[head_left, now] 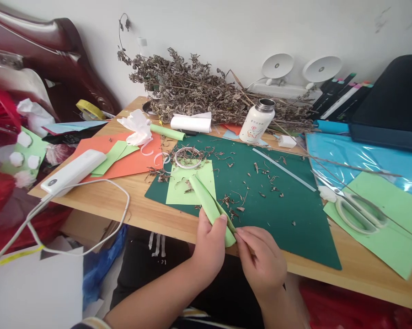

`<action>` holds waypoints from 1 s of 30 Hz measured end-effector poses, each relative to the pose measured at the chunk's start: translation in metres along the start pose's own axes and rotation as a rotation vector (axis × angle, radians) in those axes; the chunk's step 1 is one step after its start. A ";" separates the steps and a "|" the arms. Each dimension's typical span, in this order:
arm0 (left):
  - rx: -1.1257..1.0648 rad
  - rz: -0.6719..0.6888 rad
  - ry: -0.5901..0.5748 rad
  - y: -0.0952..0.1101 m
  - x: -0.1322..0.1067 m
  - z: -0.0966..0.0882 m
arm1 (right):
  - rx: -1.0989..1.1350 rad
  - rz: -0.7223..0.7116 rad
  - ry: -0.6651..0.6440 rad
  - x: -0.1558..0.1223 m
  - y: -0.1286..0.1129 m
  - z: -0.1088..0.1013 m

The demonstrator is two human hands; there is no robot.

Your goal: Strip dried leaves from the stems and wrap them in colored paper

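A: Hands?
B: Left hand (209, 244) wraps the rolled green paper (207, 201), thumb on top. Right hand (262, 256) pinches its edge near the lower end. Roll's tilted, at the table's front edge, upper end over a flat green sheet (176, 194).
A: Clutter?
B: Dried leaf bits (228, 200) all over mat and flat sheet. White ring (188, 167) at the sheet's far edge, debris inside. Pale strip (284, 169) further right. Left: white device (73, 172) partly on an orange sheet (137, 165), cable (129, 199) looping over the front edge. Right: scissors (341, 193) on another green sheet (398, 228). Behind: uncapped bottle (255, 123), heap of dried plants (192, 87).
A: Surface, room?
B: Wooden table (164, 219), dark green mat (308, 242). White wall (212, 27) behind, dark red headboard (55, 39) at left.
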State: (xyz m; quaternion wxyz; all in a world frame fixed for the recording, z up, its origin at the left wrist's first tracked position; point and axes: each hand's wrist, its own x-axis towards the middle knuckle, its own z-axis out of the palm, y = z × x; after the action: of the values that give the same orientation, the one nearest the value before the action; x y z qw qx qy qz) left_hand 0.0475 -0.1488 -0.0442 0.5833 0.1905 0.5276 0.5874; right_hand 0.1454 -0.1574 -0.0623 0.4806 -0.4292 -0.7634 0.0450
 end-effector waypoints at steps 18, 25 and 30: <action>0.212 0.167 -0.037 0.009 0.000 0.003 | 0.301 0.562 -0.364 0.029 0.003 -0.021; 0.225 0.175 -0.071 0.009 0.002 0.004 | 0.274 0.606 -0.622 0.050 0.003 -0.026; 0.257 0.179 -0.064 0.010 0.005 0.006 | 0.249 0.573 -0.627 0.053 0.002 -0.025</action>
State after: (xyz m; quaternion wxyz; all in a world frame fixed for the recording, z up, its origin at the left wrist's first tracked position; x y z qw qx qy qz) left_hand 0.0465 -0.1400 -0.0353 0.5160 0.3285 0.5606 0.5582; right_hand 0.1570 -0.1277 -0.0128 0.2420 -0.5278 -0.7113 0.3961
